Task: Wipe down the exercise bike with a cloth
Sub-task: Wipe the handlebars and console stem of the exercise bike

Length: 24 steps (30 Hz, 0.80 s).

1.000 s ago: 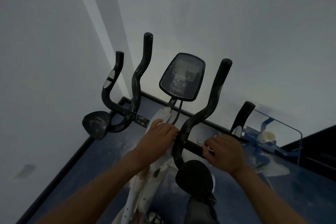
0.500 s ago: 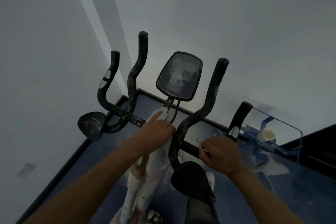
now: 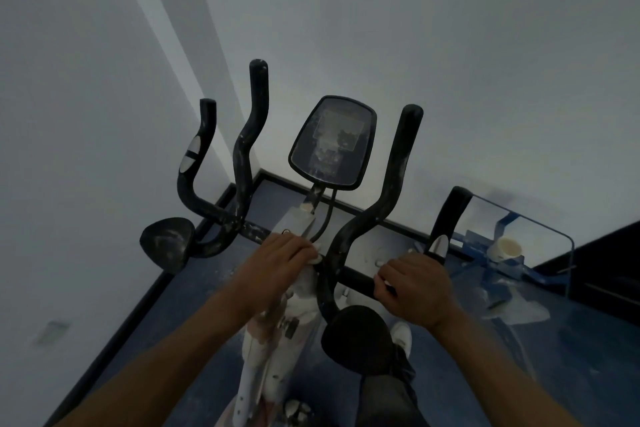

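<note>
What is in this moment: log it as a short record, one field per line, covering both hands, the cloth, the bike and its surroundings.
left hand: presses on the white frame below the console stem
cloth: a small white bit shows at the left fingertips, the rest hidden
right hand: grips the black crossbar
console: dark screen, dusty and smeared
handlebars: black, flecked with white dust
floor: blue, white debris at right
glass table: at right, with a white cup
</note>
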Each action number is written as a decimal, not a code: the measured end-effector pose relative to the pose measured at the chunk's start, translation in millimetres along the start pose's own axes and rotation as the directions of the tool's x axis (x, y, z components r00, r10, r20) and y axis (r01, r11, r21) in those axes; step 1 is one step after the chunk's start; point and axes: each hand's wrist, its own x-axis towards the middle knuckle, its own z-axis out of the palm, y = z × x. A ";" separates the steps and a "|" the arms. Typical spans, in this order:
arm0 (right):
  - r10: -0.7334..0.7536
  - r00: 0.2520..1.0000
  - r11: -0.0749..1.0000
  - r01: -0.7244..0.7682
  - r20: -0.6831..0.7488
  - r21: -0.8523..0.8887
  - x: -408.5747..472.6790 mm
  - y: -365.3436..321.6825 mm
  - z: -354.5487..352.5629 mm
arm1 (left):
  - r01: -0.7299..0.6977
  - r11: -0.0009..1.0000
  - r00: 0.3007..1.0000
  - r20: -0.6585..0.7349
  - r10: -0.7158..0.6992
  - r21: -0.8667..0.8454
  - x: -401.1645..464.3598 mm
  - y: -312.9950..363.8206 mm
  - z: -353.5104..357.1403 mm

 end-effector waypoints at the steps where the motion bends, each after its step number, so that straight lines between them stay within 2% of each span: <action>1: 0.001 1.000 1.000 -0.001 -0.006 0.005 0.2 0.0 -0.4 | 0.025 0.999 0.999 -0.019 -0.026 -0.028 -0.7 5.9 0.4; 7: -0.007 0.999 1.000 0.008 -0.032 0.007 1.3 -0.2 -0.6 | 0.169 0.967 0.983 -0.039 -0.179 -0.189 7.0 28.1 9.4; 12: -0.004 1.000 1.000 0.005 -0.030 0.007 -0.7 0.2 1.6 | 0.184 0.962 0.981 -0.023 -0.193 -0.203 -20.1 21.8 5.5; 15: 0.000 1.000 1.000 0.000 -0.017 -0.003 -1.1 0.5 2.7 | 0.234 0.945 0.963 -0.079 -0.258 -0.226 -10.6 24.1 4.0; 18: 0.000 1.000 1.000 0.000 -0.006 -0.011 -0.4 0.1 2.2 | 0.265 0.919 0.952 -0.069 -0.297 -0.293 10.1 23.5 6.6; 22: 0.000 1.000 1.000 0.000 -0.001 -0.021 -0.7 -0.8 2.5 | 0.263 0.929 0.963 0.010 -0.270 -0.261 24.5 15.8 9.1; 24: 0.000 1.000 1.000 0.000 0.004 -0.018 -0.8 -0.4 2.3 | 0.261 0.940 0.964 -0.001 -0.267 -0.222 14.1 13.0 11.7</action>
